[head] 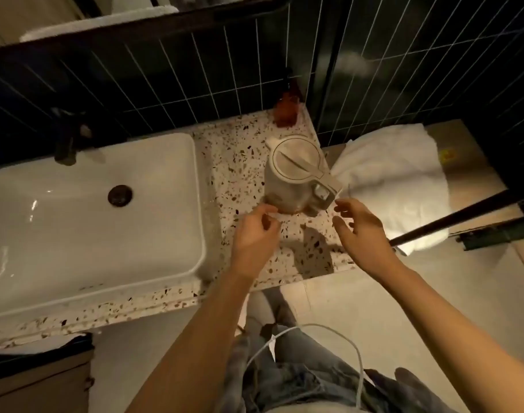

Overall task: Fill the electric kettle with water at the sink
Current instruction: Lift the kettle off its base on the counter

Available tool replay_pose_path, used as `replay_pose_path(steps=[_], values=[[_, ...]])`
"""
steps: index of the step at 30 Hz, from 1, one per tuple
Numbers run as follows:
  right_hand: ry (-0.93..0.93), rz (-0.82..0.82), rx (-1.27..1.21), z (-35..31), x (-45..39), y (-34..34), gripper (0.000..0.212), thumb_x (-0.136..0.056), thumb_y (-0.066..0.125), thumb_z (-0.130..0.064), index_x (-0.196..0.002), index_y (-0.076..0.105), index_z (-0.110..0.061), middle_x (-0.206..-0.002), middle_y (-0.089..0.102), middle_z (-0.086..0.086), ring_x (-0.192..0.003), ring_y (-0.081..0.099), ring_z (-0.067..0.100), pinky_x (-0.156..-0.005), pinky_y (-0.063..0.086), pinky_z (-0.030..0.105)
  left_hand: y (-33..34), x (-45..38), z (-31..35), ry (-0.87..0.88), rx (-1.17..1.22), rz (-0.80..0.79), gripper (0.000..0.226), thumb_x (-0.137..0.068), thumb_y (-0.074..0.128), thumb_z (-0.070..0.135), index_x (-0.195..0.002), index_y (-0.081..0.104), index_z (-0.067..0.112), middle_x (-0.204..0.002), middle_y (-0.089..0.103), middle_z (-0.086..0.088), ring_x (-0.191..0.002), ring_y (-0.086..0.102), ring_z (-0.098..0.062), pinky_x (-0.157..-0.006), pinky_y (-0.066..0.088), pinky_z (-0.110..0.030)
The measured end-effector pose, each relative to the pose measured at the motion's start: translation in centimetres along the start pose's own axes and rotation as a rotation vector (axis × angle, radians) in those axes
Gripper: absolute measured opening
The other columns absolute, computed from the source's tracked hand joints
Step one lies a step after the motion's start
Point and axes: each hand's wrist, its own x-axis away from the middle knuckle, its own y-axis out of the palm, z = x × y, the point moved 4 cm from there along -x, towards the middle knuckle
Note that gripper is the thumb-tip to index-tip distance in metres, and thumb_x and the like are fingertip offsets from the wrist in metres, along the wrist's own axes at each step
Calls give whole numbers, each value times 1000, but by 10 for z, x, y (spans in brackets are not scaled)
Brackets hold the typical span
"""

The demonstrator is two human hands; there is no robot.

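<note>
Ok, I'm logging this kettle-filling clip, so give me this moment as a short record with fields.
kettle: white, lid shut, upright on the speckled counter, right of the sink
sink: white basin, dark drain, no water seen
tap: dark, at the sink's back edge
left hand: near the kettle's base, empty
right hand: open, just short of the kettle handle
towel: white, right of the counter

At the back right corner of your speckled desk [240, 162] stands a brown bottle [286, 110], close against the dark tiled wall [165, 79]. To the right, off the desk's edge, you see a crumpled white towel [397, 186] on the floor, with a dark bar [451, 219] crossing over its lower part.
</note>
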Motion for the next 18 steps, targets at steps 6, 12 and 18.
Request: replay_pose_path(steps=[6,12,18], values=[[85,112,-31,2,-50,-5,56,-89,56,-39,-137,40,-16,-134,50,8,-119,49,22,-99,42,37,-6,-65,18,-8,-50,90,20,-89,58,21,-107,66,17,-83,68,3,-75,64,-13,-67,57,-32],[294,25,-128,11,-89,7,47,-96,36,-47,-107,62,-10,-112,64,13,-99,57,23,-85,43,35,-7,-131,28,-183,125,126,41,-88,64,33,-123,59,14,-114,62,-3,-104,60,-21,-88,51,-34],[534,-45,-340,29,-102,19,67,-89,25,-67,-64,52,-11,-70,57,10,-70,52,24,-87,43,41,-4,-172,21,-437,303,-189,56,-86,65,44,-134,52,18,-129,55,2,-120,49,-19,-98,43,-34]])
